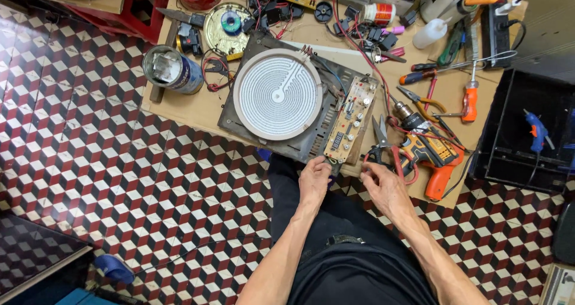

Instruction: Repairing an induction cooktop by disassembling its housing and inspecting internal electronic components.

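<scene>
left hand point(314, 179) grip pinched on circuit board's point(351, 120) near end, right hand point(383, 185) grip curled narrow by red wire point(398, 159), scissors point(380, 138) just beyond

Circuit board point(351, 120) lies right of the heating coil point(277, 94); scissors point(380, 138) and drill point(426, 149) farther right, on the board table point(197, 110)

L hand point(314, 182) fingertips hidden under circuit board point(351, 120).
</scene>
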